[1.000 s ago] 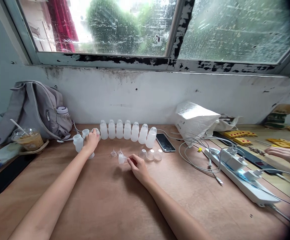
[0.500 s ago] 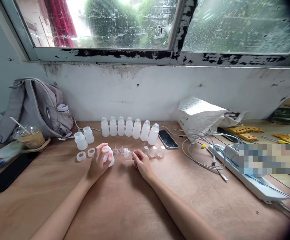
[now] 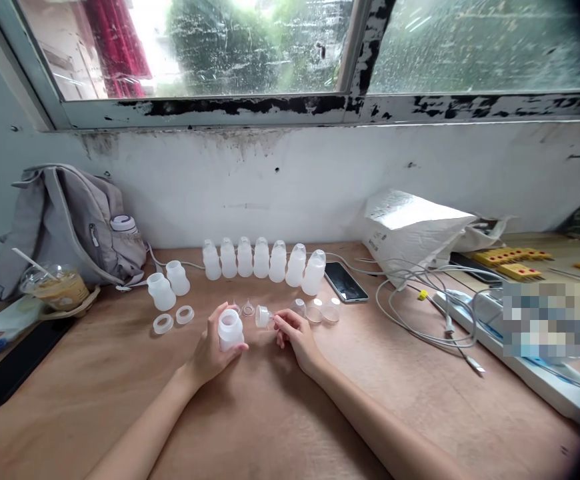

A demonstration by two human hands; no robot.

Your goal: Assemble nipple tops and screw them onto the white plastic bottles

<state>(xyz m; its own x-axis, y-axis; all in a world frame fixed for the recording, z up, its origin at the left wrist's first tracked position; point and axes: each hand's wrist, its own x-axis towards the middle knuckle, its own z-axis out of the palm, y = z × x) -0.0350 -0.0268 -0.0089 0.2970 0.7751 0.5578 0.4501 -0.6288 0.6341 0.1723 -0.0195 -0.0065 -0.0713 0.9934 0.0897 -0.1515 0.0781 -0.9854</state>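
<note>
My left hand (image 3: 213,348) is wrapped round a white baby bottle (image 3: 231,331), whose uncapped mouth faces up. Between the thumb and fingers of my right hand (image 3: 293,333) is a bottle nipple (image 3: 265,317) with a collar ring round it, held sideways to the right of the bottle. Loose clear nipples (image 3: 248,309) lie on the table just behind. To the right of them are several clear dome caps (image 3: 315,311). Two open bottles (image 3: 161,291) stand at the left, with two collar rings (image 3: 163,324) lying in front. Capped bottles (image 3: 261,259) form a row at the back.
A phone (image 3: 346,282) lies right of the row. Farther right are a white bag (image 3: 410,227), looped cables (image 3: 395,313) and a power strip (image 3: 535,373). At left are a grey backpack (image 3: 65,227), an iced drink cup (image 3: 57,287) and a black mat (image 3: 20,357).
My left hand has turned the bottle so that its mouth shows and moved it slightly right and nearer. My right hand still holds the nipple and collar, now slightly farther right.
</note>
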